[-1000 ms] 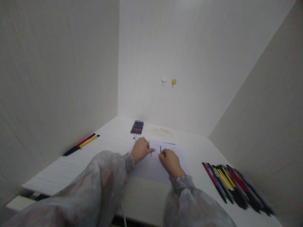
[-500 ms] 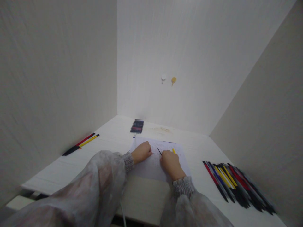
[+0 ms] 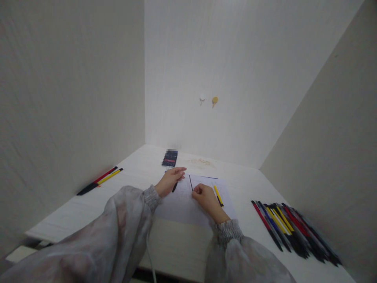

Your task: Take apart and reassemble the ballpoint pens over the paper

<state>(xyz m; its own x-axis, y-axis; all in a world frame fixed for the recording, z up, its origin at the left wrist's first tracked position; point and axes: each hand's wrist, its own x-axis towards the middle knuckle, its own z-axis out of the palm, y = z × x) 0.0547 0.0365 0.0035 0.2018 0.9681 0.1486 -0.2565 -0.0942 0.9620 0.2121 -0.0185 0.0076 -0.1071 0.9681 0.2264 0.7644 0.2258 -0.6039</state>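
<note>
My left hand (image 3: 171, 181) is over the upper left of a white paper sheet (image 3: 182, 214), its fingers stretched out. A short black pen piece (image 3: 174, 187) shows just under those fingers; whether they touch it I cannot tell. My right hand (image 3: 206, 198) is closed in a pinch on a thin dark pen refill (image 3: 191, 183), which points up and away over the paper. Just right of that hand, a yellow pen barrel (image 3: 217, 193) with a black end lies on the sheet.
Many red, blue, yellow and black pens (image 3: 290, 228) lie in a row at the right. Red and yellow pens (image 3: 101, 180) lie along the left wall. A dark, partly blurred object (image 3: 170, 158) is behind the paper. Two hooks (image 3: 215, 100) are on the back wall. A cable (image 3: 150, 255) hangs in front.
My left hand has moved up and left, its fingers straightening, and the black piece now shows below it. The right hand has shifted slightly left with the refill, uncovering more of the yellow barrel.
</note>
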